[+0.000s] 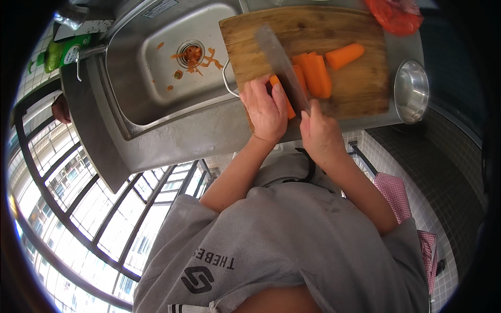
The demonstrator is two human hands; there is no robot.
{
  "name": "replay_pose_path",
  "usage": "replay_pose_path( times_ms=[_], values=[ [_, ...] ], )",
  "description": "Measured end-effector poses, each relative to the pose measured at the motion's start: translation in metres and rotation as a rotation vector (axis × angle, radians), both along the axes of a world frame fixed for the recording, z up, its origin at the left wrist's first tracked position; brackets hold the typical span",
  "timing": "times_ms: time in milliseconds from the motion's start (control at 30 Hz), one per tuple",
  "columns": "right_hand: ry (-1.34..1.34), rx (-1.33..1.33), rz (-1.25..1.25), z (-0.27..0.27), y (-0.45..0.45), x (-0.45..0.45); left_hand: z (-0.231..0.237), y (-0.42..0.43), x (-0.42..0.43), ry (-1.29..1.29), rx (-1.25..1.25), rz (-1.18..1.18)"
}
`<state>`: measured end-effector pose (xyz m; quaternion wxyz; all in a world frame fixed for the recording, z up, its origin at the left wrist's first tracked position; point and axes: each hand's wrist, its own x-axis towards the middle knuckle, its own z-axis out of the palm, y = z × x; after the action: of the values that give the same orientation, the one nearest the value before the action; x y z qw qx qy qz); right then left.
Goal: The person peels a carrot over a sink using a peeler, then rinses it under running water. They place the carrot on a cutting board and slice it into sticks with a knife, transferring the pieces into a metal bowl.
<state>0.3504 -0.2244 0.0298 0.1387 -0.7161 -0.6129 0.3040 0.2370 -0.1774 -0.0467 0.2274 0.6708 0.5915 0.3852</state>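
My left hand presses a piece of carrot against the wooden cutting board, near its left front edge. In my right hand is the handle of a cleaver-like kitchen knife; its broad blade, slightly blurred, stands just right of the held piece and points away from me. Several flat carrot slices lie overlapping to the right of the blade, partly covered by it. A thicker carrot chunk with a rounded end rests farther right on the board.
At the left, a steel sink has carrot peelings over its drain. A metal bowl stands right of the board, and a red plastic bag lies at the back right. A green bottle is beyond the sink.
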Motion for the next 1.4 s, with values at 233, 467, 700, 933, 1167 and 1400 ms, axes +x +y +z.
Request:
replay_pose_path(
  times_ms=[233,467,700,933,1167,1400],
  values=[
    [0.008,-0.014,-0.024,0.031,-0.013,0.007,0.000,-0.001,0.000,0.021,-0.007,-0.007],
    [0.042,-0.052,-0.012,0.050,-0.022,0.006,-0.002,-0.002,0.002,0.025,0.013,0.013],
    [0.041,-0.036,-0.009,0.045,-0.025,0.004,-0.002,-0.001,0.001,0.027,0.014,0.005],
    [0.046,-0.057,0.016,0.047,-0.026,0.006,0.001,-0.002,0.001,0.033,-0.018,-0.007],
    [0.053,-0.116,0.019,0.053,-0.029,0.002,-0.001,-0.001,0.000,0.042,0.004,-0.015],
    [0.047,-0.193,0.026,0.061,-0.040,0.001,-0.001,0.001,0.001,0.054,0.041,-0.028]
  ],
)
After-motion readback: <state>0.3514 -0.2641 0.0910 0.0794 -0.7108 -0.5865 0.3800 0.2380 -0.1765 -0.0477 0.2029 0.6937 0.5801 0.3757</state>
